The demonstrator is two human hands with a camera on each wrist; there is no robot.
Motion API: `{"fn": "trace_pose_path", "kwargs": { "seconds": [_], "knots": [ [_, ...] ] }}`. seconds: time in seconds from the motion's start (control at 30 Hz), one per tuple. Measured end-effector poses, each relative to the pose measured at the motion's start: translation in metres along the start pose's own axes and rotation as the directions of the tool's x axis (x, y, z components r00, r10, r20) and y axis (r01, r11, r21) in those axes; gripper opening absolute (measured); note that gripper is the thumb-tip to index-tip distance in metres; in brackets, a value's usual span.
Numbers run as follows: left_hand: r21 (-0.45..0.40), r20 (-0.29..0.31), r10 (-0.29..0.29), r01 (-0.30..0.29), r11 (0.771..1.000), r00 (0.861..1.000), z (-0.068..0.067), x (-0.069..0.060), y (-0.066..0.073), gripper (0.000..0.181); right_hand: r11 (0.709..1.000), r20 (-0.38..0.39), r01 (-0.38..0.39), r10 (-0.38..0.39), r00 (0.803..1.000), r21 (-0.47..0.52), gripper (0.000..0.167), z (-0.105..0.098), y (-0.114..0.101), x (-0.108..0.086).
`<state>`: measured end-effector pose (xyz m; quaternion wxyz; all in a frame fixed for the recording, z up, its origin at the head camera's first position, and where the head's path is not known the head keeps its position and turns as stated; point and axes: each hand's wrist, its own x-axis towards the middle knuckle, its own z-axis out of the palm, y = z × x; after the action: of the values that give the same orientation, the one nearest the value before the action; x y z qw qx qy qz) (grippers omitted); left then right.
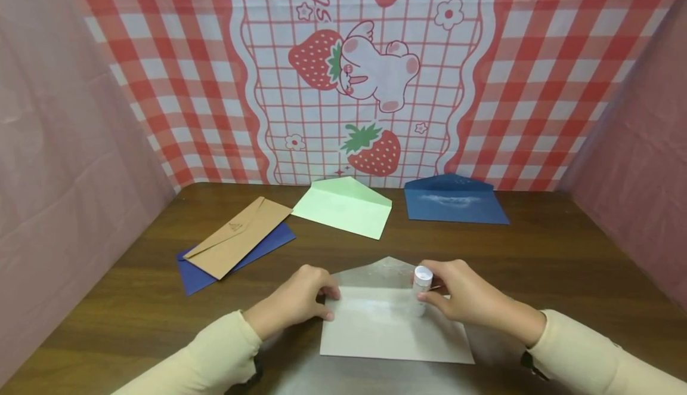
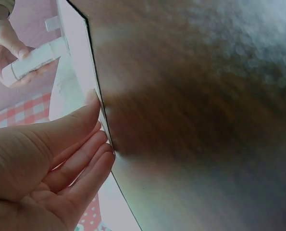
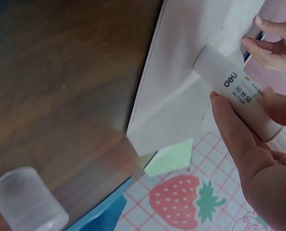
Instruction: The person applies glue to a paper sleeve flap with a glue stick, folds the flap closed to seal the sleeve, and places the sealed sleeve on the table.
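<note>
A pale grey-white envelope (image 1: 386, 335) lies with its pointed flap (image 1: 383, 271) unfolded away from the person. My right hand (image 1: 472, 296) grips a white glue stick (image 1: 421, 284), held nearly upright with its lower end at the envelope, right of the middle. Black "deli" lettering shows on the glue stick (image 3: 239, 91) in the right wrist view, between thumb and fingers of the right hand (image 3: 258, 144). At the envelope's left edge rests my left hand (image 1: 295, 302); in the left wrist view the left hand (image 2: 56, 163) touches that edge with thumb and fingertips.
A loose translucent white cap (image 3: 30, 199) stands on the table in the right wrist view. Farther back lie a light green envelope (image 1: 346, 207) and a dark blue one (image 1: 456, 204). On the left, a tan envelope (image 1: 238, 237) overlaps a purple-blue one (image 1: 198, 278). A patterned cloth hangs behind.
</note>
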<state>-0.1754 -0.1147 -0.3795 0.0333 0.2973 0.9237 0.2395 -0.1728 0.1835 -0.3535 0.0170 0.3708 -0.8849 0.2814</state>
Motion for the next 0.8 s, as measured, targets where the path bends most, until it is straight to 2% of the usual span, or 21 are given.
{"fn": "trace_pose_path", "kwargs": {
  "seconds": [0.23, 0.37, 0.5, 0.8],
  "knots": [
    [-0.014, 0.005, 0.004, -0.004, 1.0, 1.0, -0.001, 0.0, 0.0, 0.025, 0.999, 0.102, -0.039, 0.039, 0.994, -0.009, 0.014, -0.012, 0.002, 0.004],
    [-0.014, 0.003, 0.015, -0.015, 1.0, 1.0, -0.001, 0.001, 0.0, 0.026, 0.999, 0.15, -0.026, 0.033, 0.988, -0.047, 0.015, -0.02, 0.002, 0.011],
    [-0.017, 0.004, 0.015, -0.015, 1.0, 1.0, -0.002, 0.002, -0.001, 0.026, 0.999, 0.172, -0.013, 0.02, 0.985, -0.043, 0.018, -0.022, -0.002, 0.022],
    [-0.008, 0.01, 0.015, -0.015, 1.0, 1.0, -0.002, 0.003, 0.0, 0.025, 0.999, 0.163, 0.02, -0.026, 0.986, 0.037, 0.014, 0.006, -0.024, 0.05]
  ]
}}
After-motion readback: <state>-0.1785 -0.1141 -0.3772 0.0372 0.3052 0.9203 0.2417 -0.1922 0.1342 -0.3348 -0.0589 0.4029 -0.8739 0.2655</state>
